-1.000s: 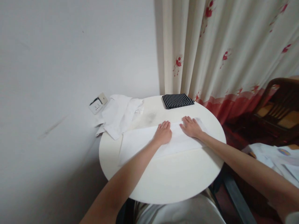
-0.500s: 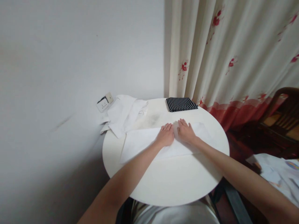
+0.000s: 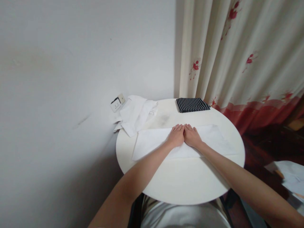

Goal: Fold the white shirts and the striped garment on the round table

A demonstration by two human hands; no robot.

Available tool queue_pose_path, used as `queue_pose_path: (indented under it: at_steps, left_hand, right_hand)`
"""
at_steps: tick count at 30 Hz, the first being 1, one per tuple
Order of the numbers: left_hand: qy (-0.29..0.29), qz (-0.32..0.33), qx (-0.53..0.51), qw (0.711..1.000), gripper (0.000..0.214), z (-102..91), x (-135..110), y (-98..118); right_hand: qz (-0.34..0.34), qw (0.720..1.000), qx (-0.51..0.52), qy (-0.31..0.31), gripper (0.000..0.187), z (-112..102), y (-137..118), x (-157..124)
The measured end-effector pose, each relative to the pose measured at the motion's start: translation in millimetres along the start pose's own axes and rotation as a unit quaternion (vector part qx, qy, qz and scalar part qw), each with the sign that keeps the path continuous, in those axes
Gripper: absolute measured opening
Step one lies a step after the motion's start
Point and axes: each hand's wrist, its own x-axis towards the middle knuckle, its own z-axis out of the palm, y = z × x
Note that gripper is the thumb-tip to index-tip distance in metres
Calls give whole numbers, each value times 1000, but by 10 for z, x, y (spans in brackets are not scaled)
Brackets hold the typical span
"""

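Note:
A white cloth (image 3: pixel 152 142), folded into a long flat strip, lies across the round white table (image 3: pixel 185 182). My left hand (image 3: pixel 176 135) rests palm down on the middle of the strip, fingers stretched out and pointing away from me. Right beside it, my right hand (image 3: pixel 192 136) also lies flat on the cloth, open, its inner edge touching the left hand. Neither hand grips anything. The part of the cloth under my palms and forearms is hidden.
Crumpled white fabric (image 3: pixel 135 112) lies at the table's far left, hanging over the edge. A folded black-and-white striped cloth (image 3: pixel 193 105) sits at the back right. A wall socket (image 3: pixel 116 105), a curtain (image 3: pixel 213 47) and white fabric (image 3: pixel 292 175) at lower right surround the table.
My hands have come together at the middle of the cloth; a small gap stood between them before. The view has turned slightly left, so everything sits further right.

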Motion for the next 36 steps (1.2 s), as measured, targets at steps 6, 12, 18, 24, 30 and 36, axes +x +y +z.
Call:
queue_pose_path:
  at_steps: [6,12,18,24,30,36]
  left_hand:
    - [2,1,9,1000,56,31,7,-16]
    - [0,-2,2,1000,56,44,13,-28]
    - [-2,-8,-10,1000,57,29,11,-22]
    - [-11,-11,-16,1000,61,16,25,-36]
    - [-23,-8,-22,999,64,-22,31,-51]
    - [-18,2,-21,1000,65,-13,30,-73]
  right_hand:
    - [-4,1000,-15,6,54,6,4,6]
    - [-1,1000,-9,12,53,23,6,7]
    - [4,1000,6,11,54,18,2,19]
    - [37,999,8,-13,56,-47,-69,54]
    - [77,996,25,-37,58,-127,-188,36]
    - [85,995,28,-39,55,-192,-224,89]
